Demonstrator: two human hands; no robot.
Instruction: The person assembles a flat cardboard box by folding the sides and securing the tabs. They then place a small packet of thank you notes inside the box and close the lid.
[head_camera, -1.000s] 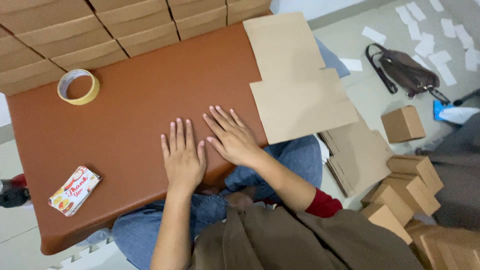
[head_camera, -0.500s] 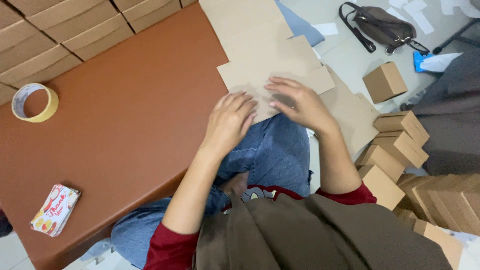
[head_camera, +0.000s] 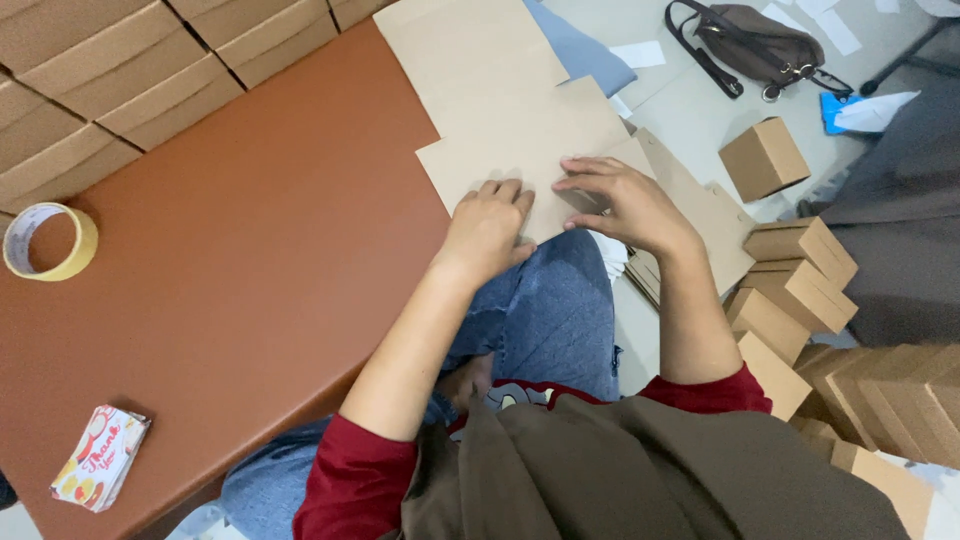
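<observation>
A: Looking down at the brown surface (head_camera: 250, 230), what are the hands on?

B: Both are on a flat tan cardboard sheet (head_camera: 520, 150) that lies at the surface's right edge and hangs out over the person's lap. The left hand (head_camera: 487, 228) rests on its near edge, fingers curled, knuckles up, pressing on the card. I cannot tell whether it grips the edge or only presses.

A: And the right hand?

B: The right hand (head_camera: 625, 200) lies just beside the left, fingers spread flat and loose on the sheet's near right corner, closed on nothing.

A: Is that the only sheet?

B: No. A second tan sheet (head_camera: 470, 50) lies beyond it, partly under it, reaching to the far edge of the view. More flat card (head_camera: 700, 215) sits lower down, past the right hand.

A: What else is about?

B: A roll of yellowish tape (head_camera: 48, 242) at the surface's left edge, a small printed packet (head_camera: 100, 458) near the front left corner, and closed cardboard boxes (head_camera: 130, 70) stacked along the far left. To the right, on the floor, small folded tan boxes (head_camera: 790, 270) are piled up, and a dark bag (head_camera: 760, 40) lies farther off.
</observation>
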